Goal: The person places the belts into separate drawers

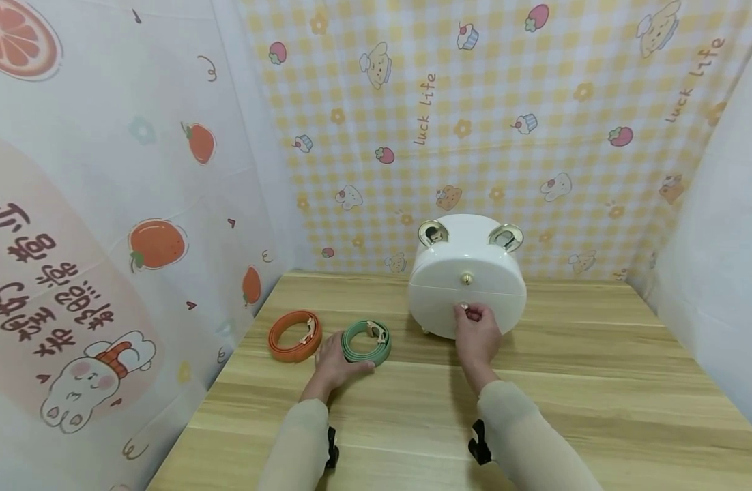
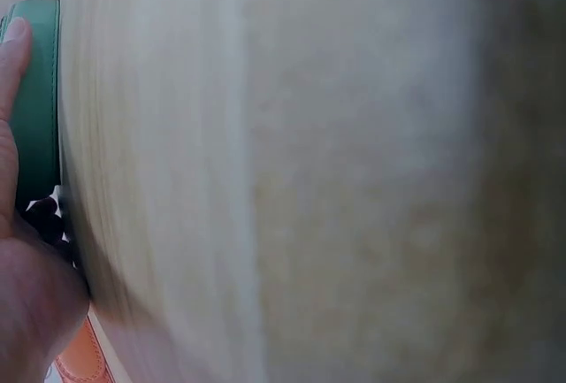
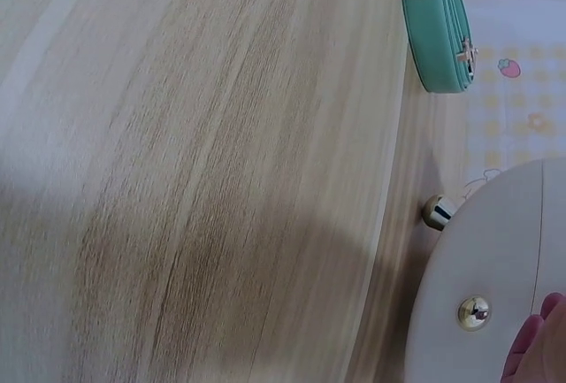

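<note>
Sitting on the wooden table (image 1: 572, 382), the white round box (image 1: 446, 293) shows its front to the person; panel looks closed along the seam. Right hand (image 1: 479, 337) is up against that front, fingers curled at the lower knob (image 3: 473, 313). Can't confirm a pinch: right wrist view shows the knob uncovered with fingers just beside it. Upper knob (image 1: 467, 279) above the seam is free; gold ears (image 1: 505, 237) on top of the box.

Left of the box, apart from it: green coiled belt (image 1: 379, 354), flat on the table. Left hand (image 1: 334, 361) has it, thumb along the near side, fingers round the left. Orange coiled belt (image 1: 293, 353) is farther left of the box, untouched. Patterned cloth (image 1: 450, 164) hangs behind the box.

My read: step in hand is getting the box open, green belt readied for loading. Nothing loaded as far as I can see; the interior is hidden. Next move calls for a sure pinch on the knob, then an even pull; drawer or hinged door, can't tell. Risk: box skating on its small feet (image 3: 438, 212), since neither hand braces it.
</note>
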Demonstrator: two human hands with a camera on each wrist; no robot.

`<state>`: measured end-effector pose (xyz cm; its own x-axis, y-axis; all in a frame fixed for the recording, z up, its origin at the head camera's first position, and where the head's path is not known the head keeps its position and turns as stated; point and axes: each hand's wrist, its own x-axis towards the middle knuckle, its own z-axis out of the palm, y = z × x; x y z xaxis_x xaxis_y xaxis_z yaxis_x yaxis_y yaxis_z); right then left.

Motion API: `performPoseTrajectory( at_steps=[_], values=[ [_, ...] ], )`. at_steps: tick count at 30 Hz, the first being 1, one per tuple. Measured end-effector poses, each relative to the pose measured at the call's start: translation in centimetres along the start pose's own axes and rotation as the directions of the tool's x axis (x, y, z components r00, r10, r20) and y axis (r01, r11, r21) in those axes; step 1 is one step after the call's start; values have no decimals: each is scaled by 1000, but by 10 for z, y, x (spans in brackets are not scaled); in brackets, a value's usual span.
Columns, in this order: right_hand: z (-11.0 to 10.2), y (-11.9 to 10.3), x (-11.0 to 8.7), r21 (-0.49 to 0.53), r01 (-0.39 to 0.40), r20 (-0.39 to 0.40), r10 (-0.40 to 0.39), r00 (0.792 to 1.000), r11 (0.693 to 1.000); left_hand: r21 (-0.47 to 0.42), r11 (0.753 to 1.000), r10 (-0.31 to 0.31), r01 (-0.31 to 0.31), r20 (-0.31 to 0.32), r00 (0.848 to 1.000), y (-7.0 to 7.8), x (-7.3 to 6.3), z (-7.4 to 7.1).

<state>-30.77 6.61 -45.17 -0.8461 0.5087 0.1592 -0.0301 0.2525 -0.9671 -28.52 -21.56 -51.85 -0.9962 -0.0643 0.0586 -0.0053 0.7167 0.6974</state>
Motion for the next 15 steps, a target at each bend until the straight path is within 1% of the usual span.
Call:
performPoseTrajectory(
  at_steps=[5, 9, 15],
  values=[
    [-1, -1, -2, 14, -4, -13, 4, 1000, 1000, -26, 1000, -15, 15, -4, 1000, 0, 1, 1],
    [-1, -1, -4, 19, 6, -24, -6, 1000, 1000, -44, 998, -41, 40, -12, 999, -4, 3, 3],
    [-1, 2, -8, 16, 1, -32, 0, 999, 1000, -73, 996, -60, 58, -18, 998, -7, 4, 4]
  ],
)
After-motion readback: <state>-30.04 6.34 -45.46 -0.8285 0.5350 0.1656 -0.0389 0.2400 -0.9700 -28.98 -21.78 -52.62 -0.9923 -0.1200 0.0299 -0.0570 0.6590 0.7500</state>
